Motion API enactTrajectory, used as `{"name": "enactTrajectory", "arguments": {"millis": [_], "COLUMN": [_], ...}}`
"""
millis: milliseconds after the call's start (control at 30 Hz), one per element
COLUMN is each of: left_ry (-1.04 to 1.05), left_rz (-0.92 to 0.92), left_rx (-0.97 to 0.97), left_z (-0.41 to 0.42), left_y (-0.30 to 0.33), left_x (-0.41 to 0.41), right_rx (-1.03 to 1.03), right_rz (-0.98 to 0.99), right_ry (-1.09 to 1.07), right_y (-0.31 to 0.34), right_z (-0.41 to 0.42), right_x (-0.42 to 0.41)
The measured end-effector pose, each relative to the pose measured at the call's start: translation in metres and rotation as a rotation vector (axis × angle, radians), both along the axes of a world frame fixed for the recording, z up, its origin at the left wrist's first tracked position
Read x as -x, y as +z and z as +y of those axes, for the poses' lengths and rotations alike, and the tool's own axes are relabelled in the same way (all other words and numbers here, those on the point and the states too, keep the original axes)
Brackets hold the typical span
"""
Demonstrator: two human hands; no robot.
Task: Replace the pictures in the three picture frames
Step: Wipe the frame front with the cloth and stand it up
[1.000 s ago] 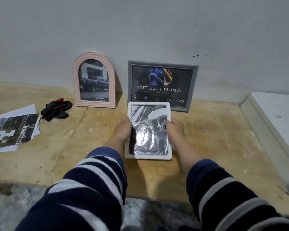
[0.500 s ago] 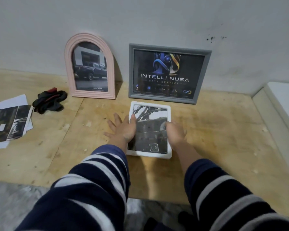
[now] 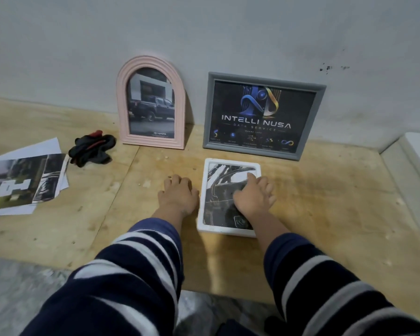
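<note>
White frame (image 3: 229, 229) flat on plywood table (image 3: 325, 195). Right hand (image 3: 252, 197) rests spread on its picture, gripping nothing. Left hand (image 3: 178, 196) beside it on the table, fingers loosely bent, empty.

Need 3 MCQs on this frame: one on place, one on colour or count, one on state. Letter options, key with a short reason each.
1. Where is the white frame?
A. flat on the wooden table
B. leaning on the wall
C. on the paper prints

2. What colour is the arched frame?
A. grey
B. pink
C. white

3. What is the right hand doing?
A. hanging off the table
B. gripping the black glove
C. resting on the white frame's picture

Key:
1 A: it lies face up on the wood in front of the grey frame.
2 B: its ribbed border is pink.
3 C: its fingers lie on the picture, while the left hand rests on the table beside the frame.
</note>
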State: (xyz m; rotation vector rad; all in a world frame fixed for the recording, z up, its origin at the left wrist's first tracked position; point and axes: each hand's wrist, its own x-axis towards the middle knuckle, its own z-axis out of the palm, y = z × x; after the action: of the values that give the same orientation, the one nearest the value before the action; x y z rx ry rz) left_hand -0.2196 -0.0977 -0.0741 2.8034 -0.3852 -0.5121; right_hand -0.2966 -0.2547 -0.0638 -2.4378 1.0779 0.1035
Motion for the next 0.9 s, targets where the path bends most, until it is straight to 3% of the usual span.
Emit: {"name": "enactTrajectory", "arguments": {"millis": [333,433,700,900], "left_ry": [0.271,0.248,0.113,0.144], "left_rz": [-0.12,-0.184,-0.336,-0.381], "left_rx": [-0.047,-0.044,-0.033,-0.013], "left_z": [0.149,0.172,0.218,0.221], "left_y": [0.003,-0.01,-0.047,-0.057], "left_x": [-0.04,-0.048,-0.067,-0.07], "right_rx": [-0.021,-0.039,-0.127,0.015], "right_rz": [0.006,-0.001,-0.061,-0.108], "right_ry": [0.472,0.547,0.605,0.584], "right_y": [-0.001,-0.004,-0.01,-0.011], "right_z": [0.129,0.152,0.229,0.274], "right_x": [-0.078,-0.096,-0.187,-0.253]}}
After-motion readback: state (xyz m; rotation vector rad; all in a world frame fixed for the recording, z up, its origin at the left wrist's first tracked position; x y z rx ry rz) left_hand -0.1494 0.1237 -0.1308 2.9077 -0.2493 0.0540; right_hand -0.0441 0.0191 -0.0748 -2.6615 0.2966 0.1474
